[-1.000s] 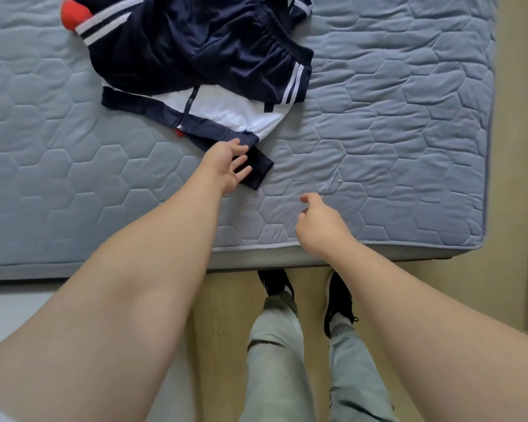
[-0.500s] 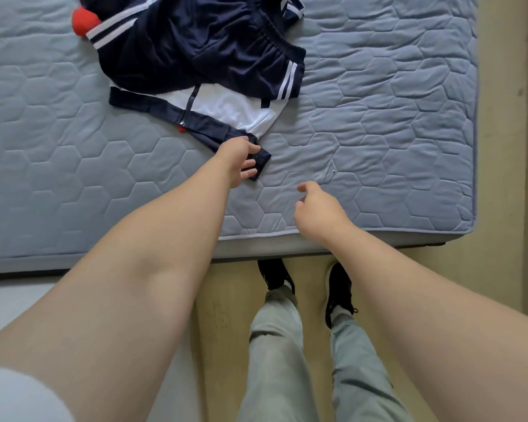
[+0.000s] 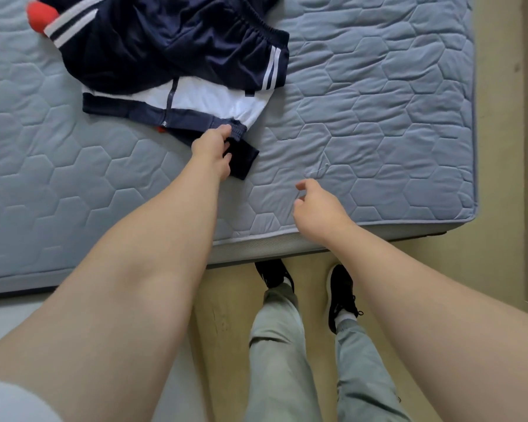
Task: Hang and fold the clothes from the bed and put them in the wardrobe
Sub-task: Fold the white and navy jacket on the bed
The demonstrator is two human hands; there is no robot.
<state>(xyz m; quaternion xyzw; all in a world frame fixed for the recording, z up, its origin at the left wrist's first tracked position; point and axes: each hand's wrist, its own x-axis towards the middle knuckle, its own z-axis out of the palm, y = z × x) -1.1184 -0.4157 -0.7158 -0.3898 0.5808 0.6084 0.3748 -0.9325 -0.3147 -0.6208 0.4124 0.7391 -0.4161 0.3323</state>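
A heap of navy sportswear with white stripes lies on the grey-blue quilted mattress, over a white garment with a navy hem. A red piece shows at the heap's upper left. My left hand grips the dark navy end of the hem at the heap's near corner, fingers curled round the cloth. My right hand hovers over the mattress near its front edge, fingers loosely curled, holding nothing.
The mattress ends at a front edge just before my feet and at a right edge. Beige floor runs beside the bed. My legs in pale green trousers and black shoes stand against the bed.
My left hand went from touching the navy hem end to closing round it. My right hand stayed hovering near the mattress front. The view shifted slightly.
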